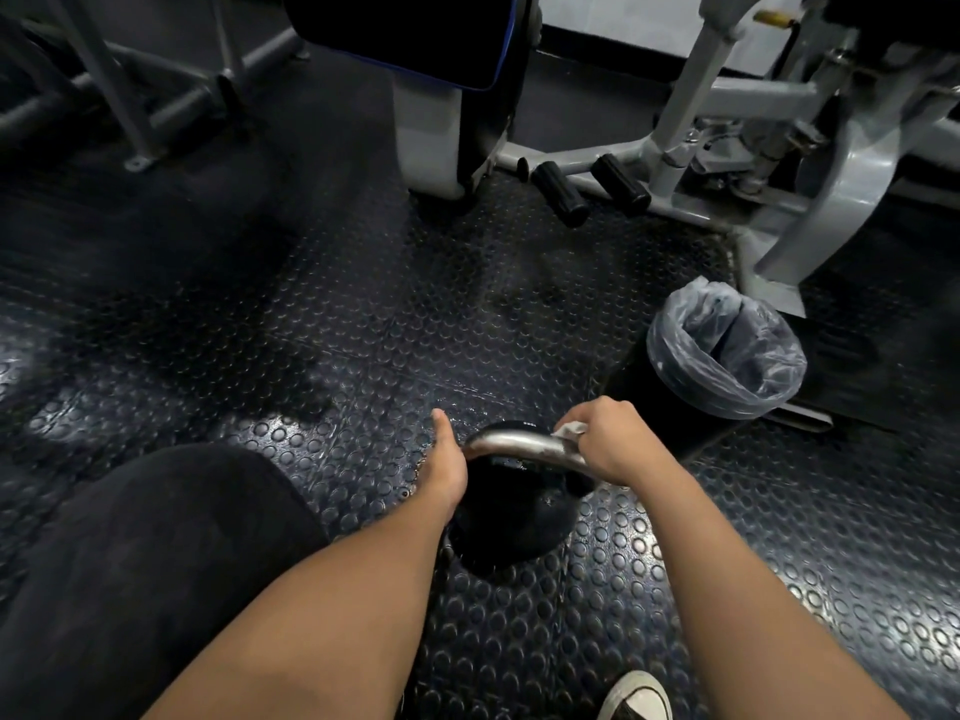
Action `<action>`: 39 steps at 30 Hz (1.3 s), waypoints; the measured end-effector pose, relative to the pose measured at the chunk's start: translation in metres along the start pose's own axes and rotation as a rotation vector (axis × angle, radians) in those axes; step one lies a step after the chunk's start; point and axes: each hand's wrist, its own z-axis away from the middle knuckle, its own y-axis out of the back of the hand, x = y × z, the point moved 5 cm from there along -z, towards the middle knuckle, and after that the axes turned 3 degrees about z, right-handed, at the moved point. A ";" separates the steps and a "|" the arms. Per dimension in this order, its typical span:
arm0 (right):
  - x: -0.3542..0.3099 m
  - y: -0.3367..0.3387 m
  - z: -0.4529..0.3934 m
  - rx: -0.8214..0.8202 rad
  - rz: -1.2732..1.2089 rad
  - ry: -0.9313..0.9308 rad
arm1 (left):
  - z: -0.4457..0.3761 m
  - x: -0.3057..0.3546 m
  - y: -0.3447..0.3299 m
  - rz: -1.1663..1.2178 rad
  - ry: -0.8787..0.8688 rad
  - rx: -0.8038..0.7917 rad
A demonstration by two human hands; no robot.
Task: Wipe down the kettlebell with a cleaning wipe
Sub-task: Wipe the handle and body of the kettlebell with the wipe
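A black kettlebell (511,517) with a bare steel handle stands on the studded rubber floor between my arms. My right hand (613,441) grips the right end of the handle with a white cleaning wipe (571,429) wrapped under its fingers; only a corner of the wipe shows. My left hand (449,459) lies against the left end of the handle, thumb pointing up; its fingers are hidden behind the palm and the bell.
A small bin with a clear plastic liner (727,350) stands to the right, just beyond the kettlebell. A grey gym machine (779,148) with black foot pegs (561,194) fills the back. My dark-clothed knee (156,553) is at left, a sneaker (636,698) at the bottom.
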 end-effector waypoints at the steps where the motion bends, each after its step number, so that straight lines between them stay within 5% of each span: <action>1: -0.001 0.002 0.002 0.001 0.000 0.005 | -0.003 -0.001 0.000 0.003 -0.001 -0.010; 28: 0.032 -0.015 0.010 0.132 -0.057 -0.073 | -0.007 -0.003 -0.002 -0.011 0.003 -0.030; 39: 0.031 -0.006 0.002 0.028 -0.036 -0.077 | -0.008 -0.003 -0.001 -0.010 0.004 -0.039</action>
